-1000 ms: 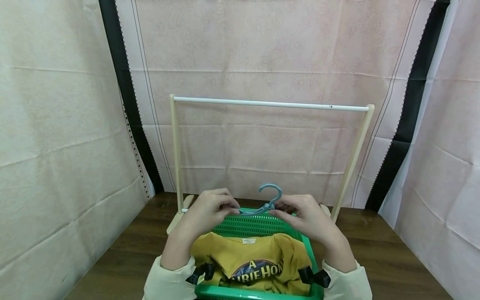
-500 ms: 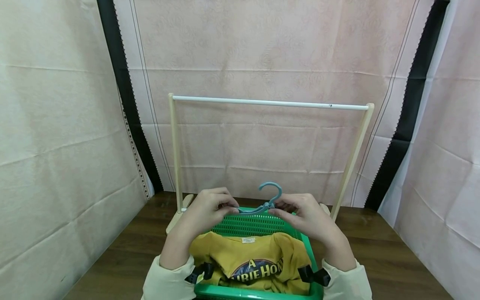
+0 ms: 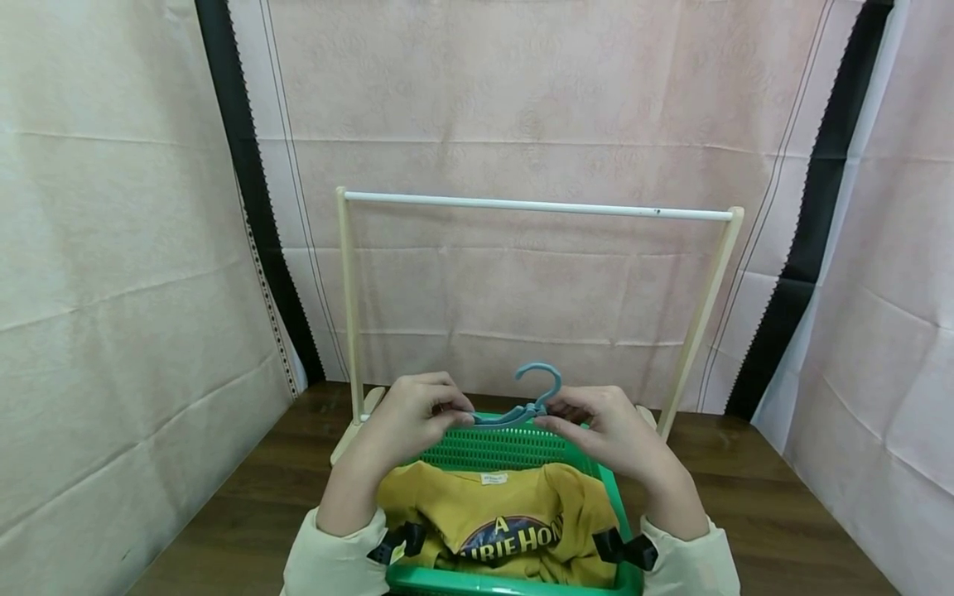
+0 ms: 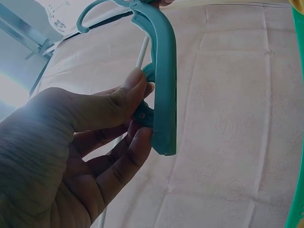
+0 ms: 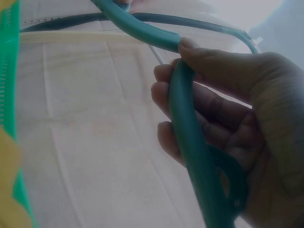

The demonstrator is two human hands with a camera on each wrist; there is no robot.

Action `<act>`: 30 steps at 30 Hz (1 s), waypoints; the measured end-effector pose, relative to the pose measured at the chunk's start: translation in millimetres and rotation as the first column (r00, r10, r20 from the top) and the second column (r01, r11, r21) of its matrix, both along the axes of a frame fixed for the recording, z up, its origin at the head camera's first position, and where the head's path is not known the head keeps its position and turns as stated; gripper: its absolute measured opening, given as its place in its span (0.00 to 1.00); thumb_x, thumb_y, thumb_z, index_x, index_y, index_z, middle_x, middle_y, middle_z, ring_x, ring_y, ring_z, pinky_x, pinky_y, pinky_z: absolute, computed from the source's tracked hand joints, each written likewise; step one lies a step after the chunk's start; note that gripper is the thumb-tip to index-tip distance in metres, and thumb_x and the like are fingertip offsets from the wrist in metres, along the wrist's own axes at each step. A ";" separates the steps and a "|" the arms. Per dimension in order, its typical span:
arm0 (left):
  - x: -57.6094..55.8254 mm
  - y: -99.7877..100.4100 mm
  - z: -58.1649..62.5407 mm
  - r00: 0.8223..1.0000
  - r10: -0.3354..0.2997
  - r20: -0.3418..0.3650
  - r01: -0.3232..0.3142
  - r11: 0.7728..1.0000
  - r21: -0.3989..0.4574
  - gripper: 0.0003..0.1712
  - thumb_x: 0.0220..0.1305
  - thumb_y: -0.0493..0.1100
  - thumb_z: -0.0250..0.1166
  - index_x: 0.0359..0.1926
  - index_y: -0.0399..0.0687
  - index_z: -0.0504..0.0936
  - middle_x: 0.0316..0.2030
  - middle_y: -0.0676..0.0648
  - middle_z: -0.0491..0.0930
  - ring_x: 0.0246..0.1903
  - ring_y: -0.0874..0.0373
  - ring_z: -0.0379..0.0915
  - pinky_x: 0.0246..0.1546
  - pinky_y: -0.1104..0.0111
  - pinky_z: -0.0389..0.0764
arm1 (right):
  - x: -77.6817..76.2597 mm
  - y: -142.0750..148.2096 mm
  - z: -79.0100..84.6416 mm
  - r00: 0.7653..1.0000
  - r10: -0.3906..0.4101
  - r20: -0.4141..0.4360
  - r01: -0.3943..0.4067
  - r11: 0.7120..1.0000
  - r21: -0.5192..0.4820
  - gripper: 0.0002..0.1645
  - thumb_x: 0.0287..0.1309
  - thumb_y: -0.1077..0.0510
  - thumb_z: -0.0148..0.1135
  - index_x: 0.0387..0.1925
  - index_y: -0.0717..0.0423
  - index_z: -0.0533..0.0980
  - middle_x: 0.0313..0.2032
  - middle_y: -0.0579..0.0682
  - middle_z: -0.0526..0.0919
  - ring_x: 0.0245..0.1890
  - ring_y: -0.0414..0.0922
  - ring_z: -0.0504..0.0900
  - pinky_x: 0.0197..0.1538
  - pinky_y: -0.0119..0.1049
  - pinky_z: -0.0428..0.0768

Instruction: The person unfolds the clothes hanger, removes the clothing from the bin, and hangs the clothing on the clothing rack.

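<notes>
A blue-green clothes hanger (image 3: pixel 507 418) is held level above the basket, its hook pointing up. My left hand (image 3: pixel 428 411) pinches one arm of it near the tip; in the left wrist view the thumb and fingers grip the small inner notch of the hanger (image 4: pixel 165 90). My right hand (image 3: pixel 599 422) holds the hanger by its middle, just below the hook. The right wrist view has the fingers curled around the other arm of the hanger (image 5: pixel 183 104), close to the centre joint. Beneath both hands, a yellow sweatshirt (image 3: pixel 514 505) with printed lettering lies bunched, collar tag showing.
The green plastic basket (image 3: pixel 622 505) holding the sweatshirt stands on a dark wooden table (image 3: pixel 768 521). Behind it rises a clothes rack with a white bar (image 3: pixel 537 204) and cream posts (image 3: pixel 347 306). Pale cloth curtains (image 3: pixel 522 99) enclose the back and sides.
</notes>
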State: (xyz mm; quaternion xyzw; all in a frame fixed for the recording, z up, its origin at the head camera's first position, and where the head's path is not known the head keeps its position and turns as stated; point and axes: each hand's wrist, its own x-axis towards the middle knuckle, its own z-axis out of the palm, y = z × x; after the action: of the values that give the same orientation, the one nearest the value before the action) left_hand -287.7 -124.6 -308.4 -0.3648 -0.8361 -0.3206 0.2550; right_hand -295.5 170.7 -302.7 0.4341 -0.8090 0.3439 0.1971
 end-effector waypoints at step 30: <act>0.7 -2.1 0.9 0.999 -0.021 -0.032 0.021 1.000 -0.008 0.06 0.62 0.35 0.72 0.33 0.53 0.88 0.32 0.60 0.81 0.28 0.69 0.75 0.30 0.72 0.80 | -1.0 1.8 -0.6 1.000 0.003 -0.005 -0.003 1.000 0.000 0.05 0.63 0.54 0.70 0.39 0.39 0.83 0.33 0.33 0.86 0.31 0.37 0.86 0.34 0.35 0.84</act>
State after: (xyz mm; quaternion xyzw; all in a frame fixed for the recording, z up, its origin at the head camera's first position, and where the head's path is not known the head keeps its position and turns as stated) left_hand -287.0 -126.7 -307.5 -0.3794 -0.8292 -0.3143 0.2639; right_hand -296.6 172.5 -303.4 0.4361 -0.8079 0.3432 0.1984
